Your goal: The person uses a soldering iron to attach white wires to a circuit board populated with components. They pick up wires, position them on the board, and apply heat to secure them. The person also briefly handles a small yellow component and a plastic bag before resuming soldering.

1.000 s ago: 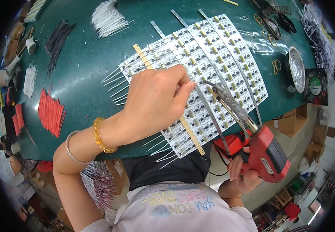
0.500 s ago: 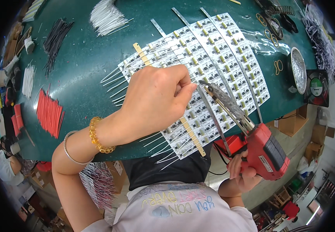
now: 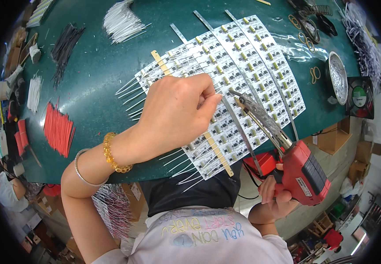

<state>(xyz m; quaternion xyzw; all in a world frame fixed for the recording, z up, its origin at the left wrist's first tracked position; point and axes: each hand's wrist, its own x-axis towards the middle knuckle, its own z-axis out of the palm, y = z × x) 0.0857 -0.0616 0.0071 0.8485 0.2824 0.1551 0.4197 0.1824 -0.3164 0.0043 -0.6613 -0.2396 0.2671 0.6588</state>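
A large white panel of circuit boards (image 3: 267, 83) lies tilted in front of me, crossed by metal strips (image 3: 240, 127) and yellowish strips (image 3: 219, 155). Over its left part, my left hand (image 3: 177, 112) has thumb and forefinger pinched on a thin white wire, of which little shows. My right hand (image 3: 275, 196) grips a red soldering gun (image 3: 307, 174) by the handle. Its dark tip points up and left, just right of my left fingertips and apart from them. More white wires (image 3: 184, 165) stick out from the panel's left edge. The palm covers part of the panel.
Bundles of red wires (image 3: 58, 132), black wires (image 3: 66, 48) and white wires (image 3: 122, 22) lie left and far on the green table (image 3: 98, 83). At right are a metal bowl (image 3: 337, 78), a small fan (image 3: 360, 97), rubber bands (image 3: 315, 75) and a soldering iron stand (image 3: 311, 28).
The soldering gun's tip has drawn slightly right, away from my left fingertips. My left hand keeps its pinch almost in place.
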